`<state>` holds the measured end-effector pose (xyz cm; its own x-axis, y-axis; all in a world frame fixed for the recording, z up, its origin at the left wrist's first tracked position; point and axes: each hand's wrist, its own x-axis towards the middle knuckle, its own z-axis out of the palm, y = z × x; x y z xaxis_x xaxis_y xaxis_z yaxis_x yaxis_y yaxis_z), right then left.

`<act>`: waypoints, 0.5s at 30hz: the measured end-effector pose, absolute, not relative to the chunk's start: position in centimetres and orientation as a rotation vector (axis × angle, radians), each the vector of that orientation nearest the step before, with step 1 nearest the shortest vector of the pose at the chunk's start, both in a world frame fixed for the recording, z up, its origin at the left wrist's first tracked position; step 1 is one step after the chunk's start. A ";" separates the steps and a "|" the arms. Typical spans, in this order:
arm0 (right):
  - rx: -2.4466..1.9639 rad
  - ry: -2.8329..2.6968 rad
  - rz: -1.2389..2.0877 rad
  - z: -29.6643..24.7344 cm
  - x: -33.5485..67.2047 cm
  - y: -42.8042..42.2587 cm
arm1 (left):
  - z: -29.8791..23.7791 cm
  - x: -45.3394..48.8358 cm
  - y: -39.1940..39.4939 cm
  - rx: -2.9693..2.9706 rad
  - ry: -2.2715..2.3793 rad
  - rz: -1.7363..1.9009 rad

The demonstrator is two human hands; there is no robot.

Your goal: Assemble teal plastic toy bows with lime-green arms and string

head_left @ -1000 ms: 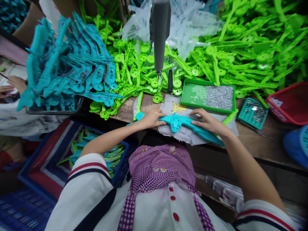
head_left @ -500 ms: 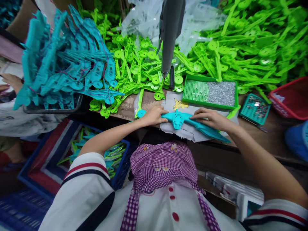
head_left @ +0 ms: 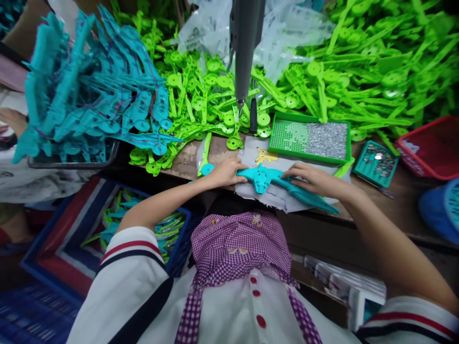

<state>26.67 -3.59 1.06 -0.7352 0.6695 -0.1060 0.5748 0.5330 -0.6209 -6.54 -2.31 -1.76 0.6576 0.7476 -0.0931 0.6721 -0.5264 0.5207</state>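
A long teal plastic toy part [head_left: 261,178] lies across a light cloth at the bench's front edge, its moulded middle facing up. My left hand [head_left: 226,173] is closed around its left stretch, thumb at the near side. At the part's right stretch, my right hand [head_left: 308,180] has its fingers bent and pressed together on it, the tapering end passing beneath the palm. A grey electric screwdriver [head_left: 245,52] hangs beyond my hands, its bit pointing down above the green parts. A round teal end [head_left: 207,169] shows left of my left hand.
Lime-green plastic parts [head_left: 358,91] pile along the back. Teal parts [head_left: 89,95] stack at the left. A green tray [head_left: 308,155] holds small silvery pieces, beside a small teal tray [head_left: 376,162] and a red bin [head_left: 430,148]. A blue crate [head_left: 175,243] stands below; another person's hand [head_left: 13,120] is at far left.
The whole view has shifted slightly, so the bench things sit a little farther left. Both hands keep their hold on the teal part, with no clear movement along it.
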 end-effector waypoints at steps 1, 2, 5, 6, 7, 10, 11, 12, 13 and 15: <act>-1.056 -2.636 1.032 1.4 26.5 -3.2 | -1.7 -6.5 -2.3 2.351 1.109 0.188; -1.045 -2.648 1.090 1.8 26.2 -2.7 | -1.5 -6.5 -2.4 2.348 1.119 0.181; -1.067 -2.628 1.254 2.8 25.6 -1.9 | -1.2 -6.4 -2.5 2.334 1.141 0.143; -1.088 -2.600 1.301 2.9 25.6 -1.8 | -1.1 -6.4 -2.6 2.328 1.142 0.133; -1.111 -2.561 1.342 2.9 25.6 -1.7 | -1.0 -6.3 -2.6 2.322 1.141 0.131; -1.173 -2.431 1.453 2.4 26.0 -1.9 | -0.8 -6.3 -2.5 2.302 1.141 0.147; -1.195 -2.388 1.490 2.1 26.2 -1.9 | -0.8 -6.3 -2.5 2.297 1.141 0.150; -1.218 -2.345 1.523 1.9 26.4 -1.9 | -0.8 -6.3 -2.5 2.291 1.142 0.149; -1.244 -2.308 1.554 1.7 26.5 -1.9 | -0.9 -6.3 -2.5 2.287 1.144 0.147; -1.295 -2.254 1.608 1.6 26.6 -1.7 | -0.9 -6.3 -2.5 2.287 1.143 0.144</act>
